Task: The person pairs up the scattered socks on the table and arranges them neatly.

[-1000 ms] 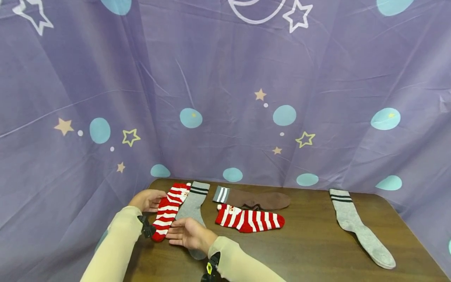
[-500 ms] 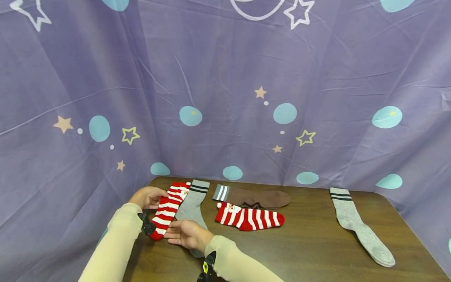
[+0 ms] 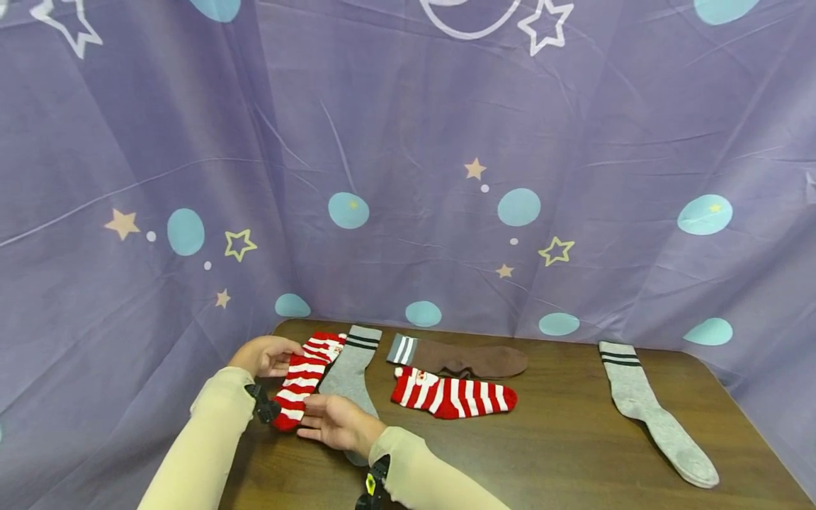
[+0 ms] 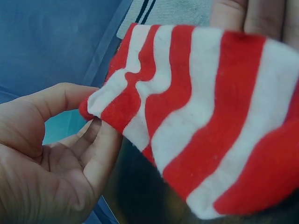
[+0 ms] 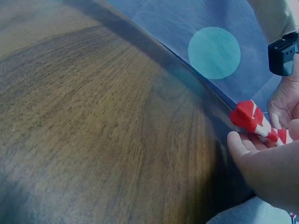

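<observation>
Purple fabric backdrop (image 3: pixel 408 142) w/ printed stars & blue ovals. Below: dark brown wood-grain tabletop (image 3: pixel 542 453). Reaching in from bottom: two cream fabric sleeves (image 3: pixel 204 432). Far R: long flat light-grey knit sock w/ black cuff bands (image 3: pixel 650 411); near L end, similar grey knit sock (image 3: pixel 347 375), partly hidden. Mid-table: brown knit sock w/ white-striped blue-grey cuff (image 3: pixel 472 358); just in front, red-and-white striped Santa-face sock (image 3: pixel 455 397), lying crosswise. At table's L end, beside L grey sock: second red-and-white striped Santa-face sock (image 3: pixel 298 389), bent mid-length, toe end apparently raised. Prob. v. light, soft, floppy, not fragile, low slip; best held at both ends, e.g. cuff & toe, to keep flat. L hand (image 3: pixel 268 356): thumb & finger pinching sock's edge near bend. R hand (image 3: pixel 341 423): at toe end, fingers extended close together behind sock; can't tell re thumb, clamped or just touching. Smallest: black wrist-worn devices (image 3: pixel 263 404).
</observation>
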### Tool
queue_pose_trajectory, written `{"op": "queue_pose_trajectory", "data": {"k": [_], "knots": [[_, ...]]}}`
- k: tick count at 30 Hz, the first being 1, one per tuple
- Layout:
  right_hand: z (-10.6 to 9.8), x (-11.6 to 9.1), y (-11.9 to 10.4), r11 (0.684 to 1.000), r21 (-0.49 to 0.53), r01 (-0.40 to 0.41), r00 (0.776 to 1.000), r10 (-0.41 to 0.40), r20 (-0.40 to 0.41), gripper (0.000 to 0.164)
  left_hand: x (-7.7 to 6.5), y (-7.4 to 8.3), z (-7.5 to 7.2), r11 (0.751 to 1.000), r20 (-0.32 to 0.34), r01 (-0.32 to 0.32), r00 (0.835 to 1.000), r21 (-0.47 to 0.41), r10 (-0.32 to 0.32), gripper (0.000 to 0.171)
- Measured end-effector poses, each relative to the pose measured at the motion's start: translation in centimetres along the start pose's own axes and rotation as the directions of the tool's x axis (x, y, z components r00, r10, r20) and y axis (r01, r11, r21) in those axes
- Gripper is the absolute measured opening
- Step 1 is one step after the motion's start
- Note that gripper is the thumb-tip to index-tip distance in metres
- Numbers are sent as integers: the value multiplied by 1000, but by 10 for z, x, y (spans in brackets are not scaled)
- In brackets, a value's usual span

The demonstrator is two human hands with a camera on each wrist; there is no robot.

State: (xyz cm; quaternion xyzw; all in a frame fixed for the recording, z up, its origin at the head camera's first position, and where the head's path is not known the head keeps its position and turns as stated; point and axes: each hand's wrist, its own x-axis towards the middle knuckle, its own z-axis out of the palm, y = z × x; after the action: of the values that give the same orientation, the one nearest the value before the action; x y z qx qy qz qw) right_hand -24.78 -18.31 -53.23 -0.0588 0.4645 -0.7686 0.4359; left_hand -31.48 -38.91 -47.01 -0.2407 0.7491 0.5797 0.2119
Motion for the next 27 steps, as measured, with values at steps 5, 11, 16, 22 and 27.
{"op": "queue_pose_trajectory", "data": {"k": [5, 11, 16, 22, 27], "knots": [[0, -2, -3, 1000, 16, 18, 1000, -19, 3, 42, -1, 0, 3, 1000, -29, 21, 999, 8, -21, 18], [-2, -5, -8, 999, 0, 34, 999, -34, -21, 41, 1, -9, 5, 1000, -3, 20, 1000, 0, -20, 14], [-3, -8, -10, 997, -15, 72, 996, -73, -55, 35, 4, -16, 9, 999, 42, 17, 999, -32, -16, 16], [-7, -11, -11, 993, -44, 110, 987, -115, -111, 29, 5, -20, 12, 999, 48, 0, 999, -50, 2, 27], [-14, -13, -16, 992, -55, 109, 982, -117, -151, 32, 6, -21, 12, 999, 54, -2, 999, -51, 5, 24]]}}
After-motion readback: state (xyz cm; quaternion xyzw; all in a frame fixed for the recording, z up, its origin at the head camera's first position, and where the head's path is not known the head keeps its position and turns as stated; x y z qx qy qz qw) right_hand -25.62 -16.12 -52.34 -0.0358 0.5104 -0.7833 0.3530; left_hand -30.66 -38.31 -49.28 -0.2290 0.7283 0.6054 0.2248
